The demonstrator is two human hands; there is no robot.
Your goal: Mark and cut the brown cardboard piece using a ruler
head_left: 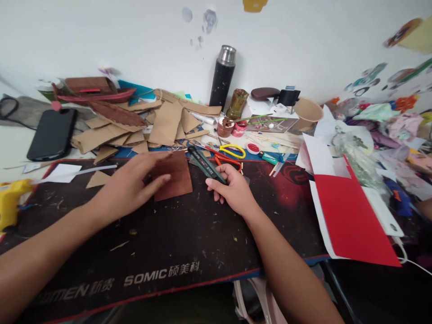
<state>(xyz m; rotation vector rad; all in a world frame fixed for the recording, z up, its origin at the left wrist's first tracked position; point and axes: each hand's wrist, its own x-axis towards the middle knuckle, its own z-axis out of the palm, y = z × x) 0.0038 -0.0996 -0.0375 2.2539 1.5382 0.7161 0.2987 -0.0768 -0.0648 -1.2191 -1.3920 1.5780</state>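
Note:
A brown square sheet (175, 177) lies on the dark mat (189, 238). Over its left part is my left hand (133, 184), fingers apart with a gap between thumb and forefinger; whether it touches the sheet is unclear. To the right of the sheet, my right hand (229, 186) is closed round the lower end of a dark green cutter knife (206, 165), which points up and to the left. Scissors with yellow handles (233, 151) and a red-orange handled tool (227, 162) lie just behind my right hand.
Cardboard scraps (165, 123), a black phone (52, 134) and a yellow glue gun (11, 202) are at the left. A black thermos (222, 78) stands by the wall. Small paint pots (225, 127) sit behind the mat. Red paper (354, 218) covers the mat's right edge.

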